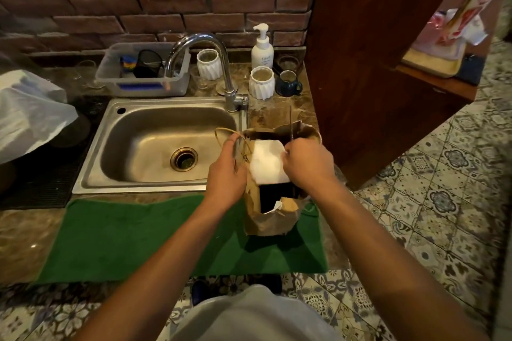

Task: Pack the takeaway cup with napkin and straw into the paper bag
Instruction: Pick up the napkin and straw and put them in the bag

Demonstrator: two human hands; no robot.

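Steadying the paper bag [270, 219] on the green towel [138, 235], the left hand [225, 174] grips its rim and handle to keep the mouth open. The right hand [309, 162] pinches the white napkin [267, 165] at that mouth. Cup unseen.

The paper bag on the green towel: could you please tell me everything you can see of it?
The paper bag is brown, creased kraft paper, standing open on the green towel right of the sink. Its inside looks dark. A white napkin lies across its mouth. The left hand grips the left rim by a twisted paper handle; the right hand pinches the napkin and a thin straw rising above the far rim.
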